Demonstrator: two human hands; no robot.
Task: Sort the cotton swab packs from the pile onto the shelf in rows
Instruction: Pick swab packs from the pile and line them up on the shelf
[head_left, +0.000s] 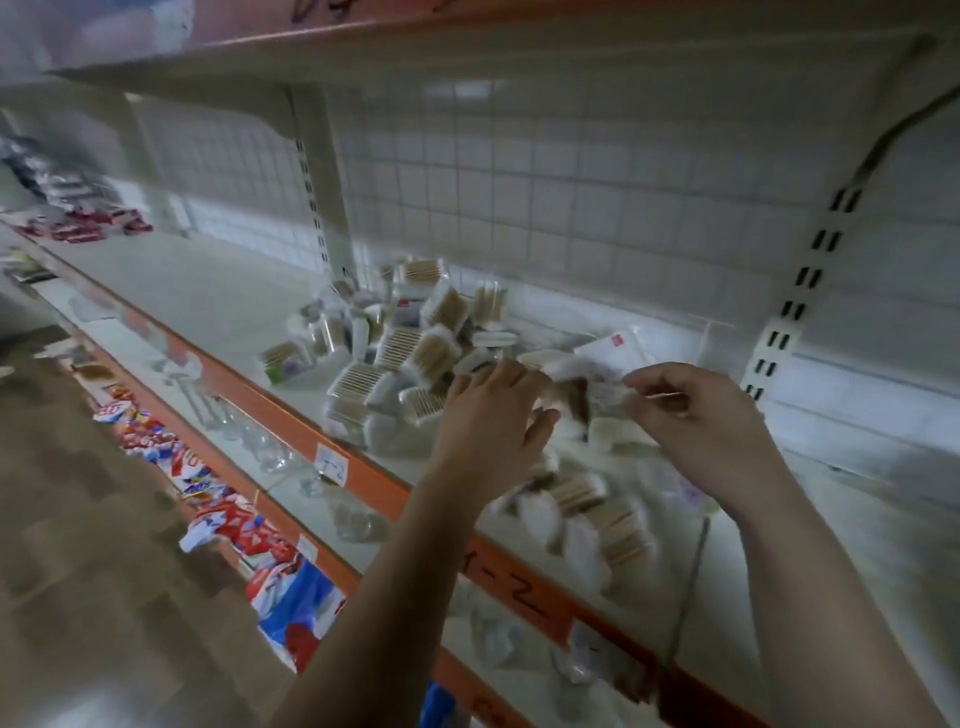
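clear swab packs (395, 358) lie jumbled; left hand (488, 415) fingers spread; right hand (701, 410) fingers pinch one pack.

Two hands (488, 415) (711, 415), one heap of swab packs (395, 343), too blurred to count; two handwritten labels (332, 464) (511, 587).

Both forearms bare – no sleeves in view. Left hand (493, 415), right hand (711, 415) ungloved, no rings/watch visible.
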